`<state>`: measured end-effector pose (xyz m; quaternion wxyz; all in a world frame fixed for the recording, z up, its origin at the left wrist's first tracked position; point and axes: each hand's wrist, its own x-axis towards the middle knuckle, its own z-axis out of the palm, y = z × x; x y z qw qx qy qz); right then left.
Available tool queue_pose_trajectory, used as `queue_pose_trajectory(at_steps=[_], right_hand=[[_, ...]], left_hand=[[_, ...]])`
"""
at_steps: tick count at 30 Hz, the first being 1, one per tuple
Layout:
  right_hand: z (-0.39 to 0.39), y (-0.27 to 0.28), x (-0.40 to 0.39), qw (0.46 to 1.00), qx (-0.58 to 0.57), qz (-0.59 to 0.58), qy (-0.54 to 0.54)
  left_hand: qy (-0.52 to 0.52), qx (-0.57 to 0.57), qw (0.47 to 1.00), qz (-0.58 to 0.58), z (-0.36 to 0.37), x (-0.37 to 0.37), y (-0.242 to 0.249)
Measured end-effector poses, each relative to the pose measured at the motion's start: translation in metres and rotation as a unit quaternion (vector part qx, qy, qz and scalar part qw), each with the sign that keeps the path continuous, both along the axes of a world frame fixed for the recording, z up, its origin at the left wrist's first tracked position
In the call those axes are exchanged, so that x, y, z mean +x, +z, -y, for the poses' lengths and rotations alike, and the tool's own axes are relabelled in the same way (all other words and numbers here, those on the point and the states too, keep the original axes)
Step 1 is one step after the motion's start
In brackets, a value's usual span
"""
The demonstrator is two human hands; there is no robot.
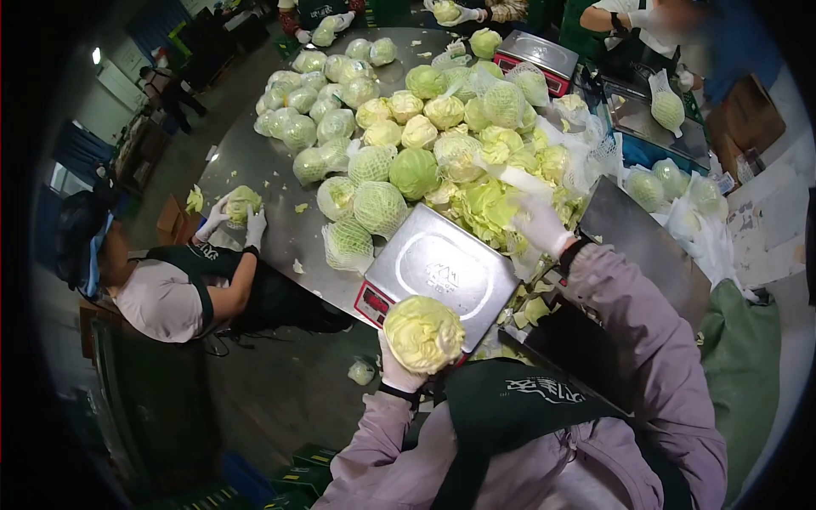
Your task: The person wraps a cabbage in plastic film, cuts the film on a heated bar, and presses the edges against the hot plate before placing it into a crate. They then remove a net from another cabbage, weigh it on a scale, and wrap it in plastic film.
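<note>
My left hand (398, 367), in a white glove, grips a pale, peeled cabbage (423, 333) from beneath, over the near corner of the steel scale (442, 274). The scale's red display faces left. My right hand (541, 225), also gloved, is smeared by motion above a heap of loose cabbage leaves (478, 211). A whitish elongated shape (520, 180) lies just beyond its fingers; I cannot tell whether the hand holds it. Close to the scale's left side are net-wrapped cabbages (348, 244), and a greener cabbage (414, 173) sits behind it.
Many wrapped cabbages (297, 132) cover the far left of the steel table (246, 153). At the left, a person (183, 285) holds a cabbage (243, 205); others work across the table. A second scale (538, 55) stands at the back. White netting (701, 229) hangs at the right.
</note>
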<state>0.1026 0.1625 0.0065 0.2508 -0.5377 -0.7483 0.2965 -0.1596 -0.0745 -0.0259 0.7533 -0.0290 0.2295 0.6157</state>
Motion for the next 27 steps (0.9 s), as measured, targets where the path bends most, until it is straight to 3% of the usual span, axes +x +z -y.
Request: queue_pose_trajectory(at_steps=[1, 4, 5, 6, 8, 9, 11, 12, 13, 14, 15, 17, 19, 21, 22, 24, 26, 27], right_hand=[[0.011, 0.012, 0.007, 0.97, -0.192, 0.076, 0.126], [0.06, -0.017, 0.015, 0.84, -0.29, 0.235, 0.394], [0.073, -0.031, 0.015, 0.828, -0.288, 0.24, 0.417], [0.079, -0.043, 0.016, 0.833, -0.24, 0.282, 0.412], [0.077, -0.033, 0.012, 0.897, -0.189, 0.29, 0.274], [0.068, -0.027, 0.006, 0.866, -0.158, 0.412, 0.234], [0.075, -0.019, 0.004, 0.878, -0.122, 0.412, 0.209], [0.078, -0.014, 0.005, 0.886, -0.084, 0.418, 0.181], [0.088, -0.001, 0.002, 0.845, -0.084, 0.469, 0.242], [0.103, -0.021, 0.007, 0.834, 0.034, 0.491, 0.248], [0.112, -0.041, 0.013, 0.831, 0.06, 0.482, 0.272], [0.118, -0.055, 0.015, 0.824, 0.081, 0.472, 0.302], [0.112, -0.064, 0.015, 0.852, -0.015, 0.435, 0.291], [0.097, -0.034, 0.012, 0.866, -0.047, 0.405, 0.289], [0.084, -0.02, 0.008, 0.879, -0.078, 0.374, 0.284], [0.047, -0.01, 0.005, 0.95, -0.051, 0.233, 0.201], [0.014, 0.005, 0.007, 0.987, 0.153, 0.034, 0.031], [0.006, 0.013, 0.008, 0.987, 0.153, 0.036, 0.033]], left_hand=[[-0.003, 0.007, 1.0, -0.004, -0.007, -0.003, -0.003], [-0.017, 0.031, 0.999, -0.032, -0.037, -0.013, -0.026], [-0.022, 0.039, 0.998, -0.041, -0.05, -0.013, -0.026], [-0.026, 0.047, 0.997, -0.05, -0.063, -0.013, -0.026], [-0.016, 0.05, 0.996, -0.073, -0.085, -0.016, -0.032], [-0.009, 0.054, 0.99, -0.127, -0.094, -0.016, -0.035], [0.016, 0.061, 0.976, -0.208, -0.107, -0.018, -0.041], [0.054, 0.097, 0.954, -0.279, -0.112, -0.017, -0.043], [0.076, 0.124, 0.913, -0.381, -0.116, -0.013, -0.036], [0.098, 0.148, 0.861, -0.477, -0.119, -0.008, -0.028], [0.103, 0.146, 0.861, -0.476, -0.121, -0.004, -0.02], [0.096, 0.188, 0.788, -0.578, -0.116, 0.005, -0.014], [0.084, 0.173, 0.793, -0.578, -0.105, 0.01, -0.022], [0.062, 0.194, 0.802, -0.561, -0.097, 0.014, -0.035], [0.038, 0.191, 0.719, -0.667, -0.093, 0.008, -0.051], [0.039, 0.209, 0.607, -0.765, -0.084, 0.011, -0.041], [0.04, 0.208, 0.607, -0.766, -0.078, 0.014, -0.041], [0.038, 0.208, 0.605, -0.768, -0.075, 0.016, -0.041]])
